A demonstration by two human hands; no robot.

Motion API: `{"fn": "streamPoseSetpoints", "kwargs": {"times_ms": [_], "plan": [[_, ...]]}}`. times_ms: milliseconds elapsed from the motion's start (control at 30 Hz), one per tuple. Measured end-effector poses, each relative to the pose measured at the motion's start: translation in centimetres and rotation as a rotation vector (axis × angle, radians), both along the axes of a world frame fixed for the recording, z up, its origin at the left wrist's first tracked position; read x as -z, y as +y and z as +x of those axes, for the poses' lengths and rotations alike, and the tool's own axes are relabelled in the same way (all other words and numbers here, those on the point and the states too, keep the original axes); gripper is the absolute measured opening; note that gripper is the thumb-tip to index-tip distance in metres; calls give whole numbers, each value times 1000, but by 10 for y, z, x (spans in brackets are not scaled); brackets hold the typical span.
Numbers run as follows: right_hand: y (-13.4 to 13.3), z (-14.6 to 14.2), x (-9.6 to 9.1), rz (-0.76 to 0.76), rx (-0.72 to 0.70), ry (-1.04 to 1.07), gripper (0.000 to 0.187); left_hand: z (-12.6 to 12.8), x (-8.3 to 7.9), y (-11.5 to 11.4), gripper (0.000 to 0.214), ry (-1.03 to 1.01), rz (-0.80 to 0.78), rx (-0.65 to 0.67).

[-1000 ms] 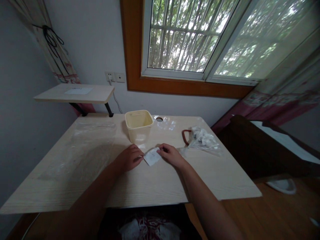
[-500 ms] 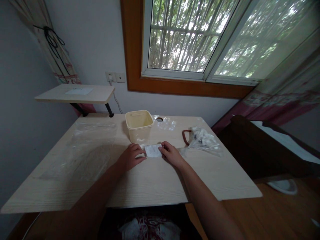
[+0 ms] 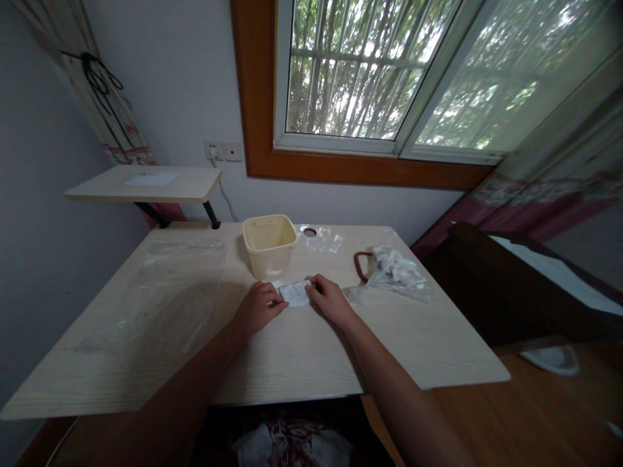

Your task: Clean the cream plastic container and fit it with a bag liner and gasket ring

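Observation:
A small white piece of paper (image 3: 294, 294) with faint grey marks lies between my hands, just in front of the cream plastic basket (image 3: 270, 263). My left hand (image 3: 259, 306) pinches its left end, thumb and fingertips closed together. At the other end, my right hand (image 3: 329, 298) grips the paper with thumb and forefinger. Both hands are low over the wooden table (image 3: 292, 363). Whether the paper is a single sheet or folded is too small to tell.
To the right lies a clear plastic bag (image 3: 396, 272) with a reddish-brown loop (image 3: 361, 266) beside it. A large transparent plastic sheet (image 3: 165, 292) spreads over the table's left side. Behind it stands a raised shelf (image 3: 189, 185). A round cable hole (image 3: 309, 232) is near the back edge.
My left thumb has closed toward the fingertips on the paper's left end. My right hand has shifted slightly left, and the paper is a little more tilted.

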State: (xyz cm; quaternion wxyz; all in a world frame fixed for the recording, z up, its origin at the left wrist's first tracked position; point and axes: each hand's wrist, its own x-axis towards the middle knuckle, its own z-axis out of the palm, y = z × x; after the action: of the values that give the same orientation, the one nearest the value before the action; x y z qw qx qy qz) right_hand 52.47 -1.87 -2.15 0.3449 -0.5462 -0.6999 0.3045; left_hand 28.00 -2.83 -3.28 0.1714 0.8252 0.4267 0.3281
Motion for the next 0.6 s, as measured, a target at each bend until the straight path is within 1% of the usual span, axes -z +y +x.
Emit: {"fn": "streamPoseSetpoints", "kwargs": {"times_ms": [200,467,600], "plan": [[-1,0,-1,-3,8,8,15,2,-1,-1,6,36,-24,-11],[-1,-5,-1,75,67,-137,9,9,1,-2,12,7,-24,-68],[-2,-5,-1,108,68,-204,7,11,1,-2,12,25,-33,-88]]}}
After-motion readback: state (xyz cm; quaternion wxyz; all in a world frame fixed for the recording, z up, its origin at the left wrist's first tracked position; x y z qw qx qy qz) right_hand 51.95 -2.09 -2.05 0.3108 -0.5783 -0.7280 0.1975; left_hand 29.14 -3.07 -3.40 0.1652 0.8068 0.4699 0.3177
